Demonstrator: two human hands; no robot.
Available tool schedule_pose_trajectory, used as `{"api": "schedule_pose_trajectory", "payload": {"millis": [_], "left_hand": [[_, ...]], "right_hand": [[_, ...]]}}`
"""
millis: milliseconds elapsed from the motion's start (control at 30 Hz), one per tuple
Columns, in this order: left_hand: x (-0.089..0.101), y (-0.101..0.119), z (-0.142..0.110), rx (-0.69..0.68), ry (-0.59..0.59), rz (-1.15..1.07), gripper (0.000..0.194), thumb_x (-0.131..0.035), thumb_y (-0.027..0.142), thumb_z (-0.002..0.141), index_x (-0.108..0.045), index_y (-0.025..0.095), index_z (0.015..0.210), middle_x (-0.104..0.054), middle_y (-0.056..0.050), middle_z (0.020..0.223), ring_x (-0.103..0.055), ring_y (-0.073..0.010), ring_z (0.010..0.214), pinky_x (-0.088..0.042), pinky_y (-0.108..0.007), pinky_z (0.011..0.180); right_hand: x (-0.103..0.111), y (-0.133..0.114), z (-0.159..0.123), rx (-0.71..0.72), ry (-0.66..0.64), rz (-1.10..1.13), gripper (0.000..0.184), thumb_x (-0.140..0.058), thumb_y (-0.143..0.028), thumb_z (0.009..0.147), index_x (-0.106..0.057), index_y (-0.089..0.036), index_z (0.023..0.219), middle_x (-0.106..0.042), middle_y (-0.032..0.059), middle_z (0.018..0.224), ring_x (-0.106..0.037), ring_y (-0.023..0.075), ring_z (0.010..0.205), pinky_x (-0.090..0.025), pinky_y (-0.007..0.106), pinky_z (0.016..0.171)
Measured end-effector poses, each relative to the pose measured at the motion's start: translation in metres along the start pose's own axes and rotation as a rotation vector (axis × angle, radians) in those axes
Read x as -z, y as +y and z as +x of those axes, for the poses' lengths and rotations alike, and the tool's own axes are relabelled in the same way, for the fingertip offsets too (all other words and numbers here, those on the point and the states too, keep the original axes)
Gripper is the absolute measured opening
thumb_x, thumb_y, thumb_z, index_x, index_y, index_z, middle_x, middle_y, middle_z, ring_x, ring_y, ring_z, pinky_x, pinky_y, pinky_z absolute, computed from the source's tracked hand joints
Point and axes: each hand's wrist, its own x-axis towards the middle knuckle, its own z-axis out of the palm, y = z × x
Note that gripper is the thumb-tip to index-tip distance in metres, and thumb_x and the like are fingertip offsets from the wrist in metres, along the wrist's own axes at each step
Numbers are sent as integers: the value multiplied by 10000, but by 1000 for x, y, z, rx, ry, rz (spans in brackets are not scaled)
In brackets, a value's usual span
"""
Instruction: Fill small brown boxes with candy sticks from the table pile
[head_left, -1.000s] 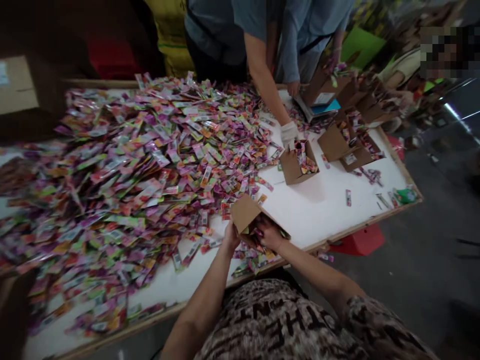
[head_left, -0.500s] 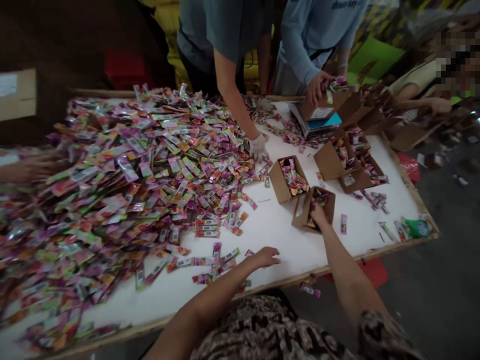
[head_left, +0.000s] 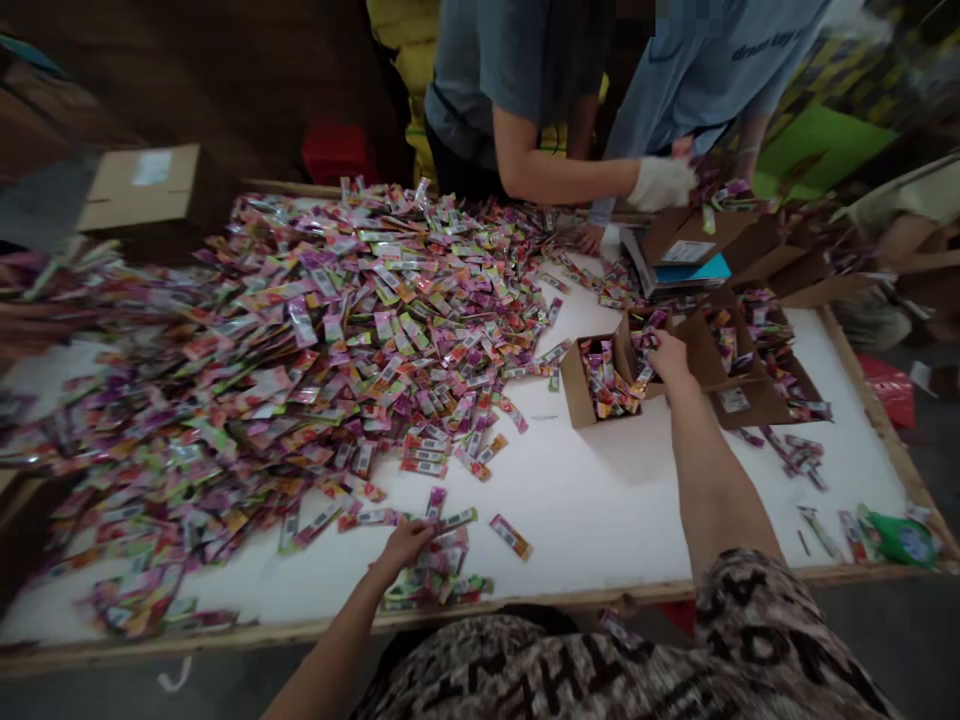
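Observation:
My left hand [head_left: 406, 543] rests on a small cluster of stick packets [head_left: 442, 565] near the table's front edge, its fingers stretched out over them. My right hand [head_left: 669, 358] is closed at the right side of a small cardboard box [head_left: 624, 345], with the fingertips inside among colourful packets. Packets partly hide where those fingers grip. Directly left of it stands another open cardboard box [head_left: 577, 390], filled with upright and slanted packets. A large heap of pink, purple and green packets [head_left: 360, 340] spreads over the left and middle of the table.
More filled boxes [head_left: 739, 400] stand to the right, with a box on a blue folder stack [head_left: 694, 272] behind. Across the table, a co-worker's gloved hand [head_left: 660, 184] reaches right. A green packet [head_left: 904, 538] lies near the right corner. A closed carton [head_left: 142, 190] is at the far left.
My right hand and the small box have moved away from me, beside the other box. My left hand has moved left onto the packets. The co-worker's gloved hand has lifted from the heap.

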Motion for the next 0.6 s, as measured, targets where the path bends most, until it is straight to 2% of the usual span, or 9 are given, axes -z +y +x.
{"api": "schedule_pose_trajectory", "payload": {"millis": [100, 167, 233, 267, 367, 433, 500, 533, 600], "left_hand": [[4, -5, 6, -40, -11, 124, 419, -815, 592, 499, -619, 232, 591, -628, -50, 517, -670, -316, 626, -455, -327, 520], [6, -5, 7, -67, -37, 138, 369, -820, 525, 520, -610, 227, 574, -652, -43, 552, -643, -276, 601, -438, -303, 523], [10, -2, 1, -84, -52, 61, 304, -822, 449, 541, -616, 226, 572, -643, -29, 553, -607, -241, 564, -435, -293, 529], [14, -2, -5, -99, -59, -11, 269, -826, 395, 542, -620, 225, 569, -629, -22, 545, -597, -230, 560, -443, -291, 541], [41, -5, -29, -167, -27, -269, 200, -835, 214, 511, -648, 212, 581, -633, -19, 577, -616, -218, 629, -483, -288, 619], [83, -17, -36, -162, 84, -423, 214, -846, 162, 498, -686, 202, 635, -667, -27, 627, -631, -213, 652, -496, -289, 640], [151, -41, -37, -140, 267, -591, 233, -861, 176, 520, -697, 188, 685, -672, -33, 638, -634, -210, 640, -498, -294, 630], [191, -59, -37, -130, 382, -674, 229, -859, 196, 550, -688, 180, 701, -666, -34, 637, -632, -206, 635, -494, -292, 626], [275, -100, -40, -101, 651, -822, 208, -821, 257, 652, -654, 166, 737, -642, -34, 640, -617, -186, 641, -480, -280, 633]], "right_hand": [[29, -1, -48, 1, 177, 13, 448, -589, -76, 825, -686, 8, 1254, -677, 113, 949, -539, 147, 839, -394, 292, 844], [33, -15, -95, 1, 276, 50, 475, -616, -175, 847, -662, -14, 1291, -655, 82, 924, -533, 156, 816, -420, 293, 837], [16, -46, -144, 46, 309, 139, 492, -631, -289, 852, -665, -54, 1283, -650, 63, 908, -547, 173, 807, -455, 308, 833], [1, -67, -167, 86, 279, 191, 503, -623, -336, 853, -665, -76, 1280, -659, 67, 927, -566, 187, 829, -473, 323, 848], [-55, -135, -227, 246, 11, 229, 625, -611, -439, 827, -606, -123, 1366, -674, 150, 1180, -607, 276, 1081, -490, 417, 974], [-96, -177, -255, 355, -170, 162, 759, -620, -492, 785, -538, -121, 1441, -584, 215, 1393, -523, 351, 1307, -450, 503, 1070], [-141, -216, -275, 443, -328, 95, 786, -598, -522, 763, -534, -146, 1450, -544, 220, 1459, -478, 383, 1388, -430, 548, 1107], [-164, -234, -286, 468, -427, 70, 724, -572, -518, 764, -578, -187, 1408, -596, 199, 1404, -541, 381, 1333, -459, 553, 1081], [-208, -265, -317, 491, -695, 0, 555, -532, -485, 762, -681, -257, 1246, -723, 154, 1157, -693, 366, 1094, -539, 541, 974]]}}
